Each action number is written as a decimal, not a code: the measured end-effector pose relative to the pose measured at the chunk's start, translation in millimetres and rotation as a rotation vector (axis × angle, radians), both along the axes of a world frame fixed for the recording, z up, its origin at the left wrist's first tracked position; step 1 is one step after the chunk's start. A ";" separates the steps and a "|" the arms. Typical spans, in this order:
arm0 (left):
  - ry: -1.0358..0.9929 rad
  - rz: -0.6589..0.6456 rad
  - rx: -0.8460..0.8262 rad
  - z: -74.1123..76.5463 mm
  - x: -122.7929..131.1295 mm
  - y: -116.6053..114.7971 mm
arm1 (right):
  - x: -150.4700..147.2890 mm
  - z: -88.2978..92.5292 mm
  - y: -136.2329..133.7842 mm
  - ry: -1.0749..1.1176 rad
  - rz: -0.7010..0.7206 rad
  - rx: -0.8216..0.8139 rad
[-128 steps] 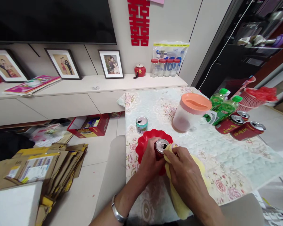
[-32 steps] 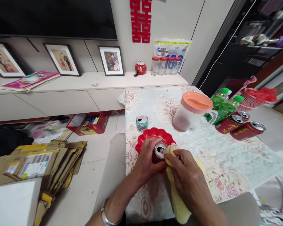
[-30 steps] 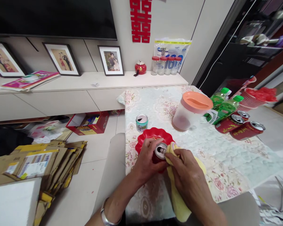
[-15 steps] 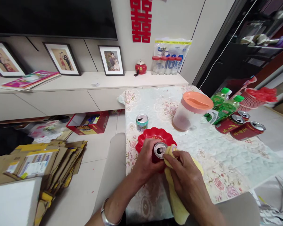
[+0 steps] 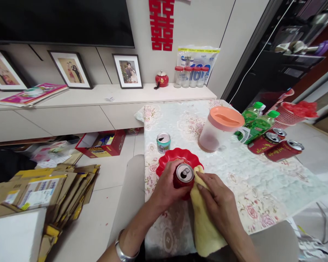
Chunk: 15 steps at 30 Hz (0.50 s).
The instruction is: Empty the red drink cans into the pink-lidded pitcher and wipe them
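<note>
My left hand (image 5: 165, 187) grips a red drink can (image 5: 183, 176) upright over a red scalloped plate (image 5: 171, 157) near the table's front edge. The can's silver top is open and fully in sight. My right hand (image 5: 217, 198) presses a yellow cloth (image 5: 204, 229) against the can's right side; the cloth hangs down toward me over the floral tablecloth (image 5: 234, 171).
A small teal can (image 5: 163, 142) stands behind the plate. A jug with an orange lid (image 5: 220, 129), two green bottles (image 5: 258, 123) and two lying red cans (image 5: 275, 147) sit at the right. Flattened cardboard (image 5: 43, 189) lies on the floor at left.
My right hand and the cloth slid off the can's top down to its right side, so the lid now shows. The left hand kept its hold on the can.
</note>
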<state>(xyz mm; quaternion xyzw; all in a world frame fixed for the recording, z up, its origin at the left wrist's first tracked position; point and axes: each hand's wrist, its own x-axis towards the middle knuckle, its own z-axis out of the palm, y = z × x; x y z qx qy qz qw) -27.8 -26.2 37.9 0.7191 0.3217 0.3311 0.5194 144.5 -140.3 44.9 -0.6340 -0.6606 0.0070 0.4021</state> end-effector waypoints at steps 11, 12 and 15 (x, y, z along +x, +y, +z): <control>-0.052 0.107 -0.020 -9.4 16.9 -4.7 | -16.8 0.8 -2.2 0.122 0.013 0.058; -0.059 0.098 -0.071 -7.4 16.8 -5.4 | -17.6 -0.6 0.0 0.135 0.016 0.058; -0.108 0.100 -0.161 2.6 12.5 -7.8 | -16.0 -2.9 6.2 0.179 0.020 0.029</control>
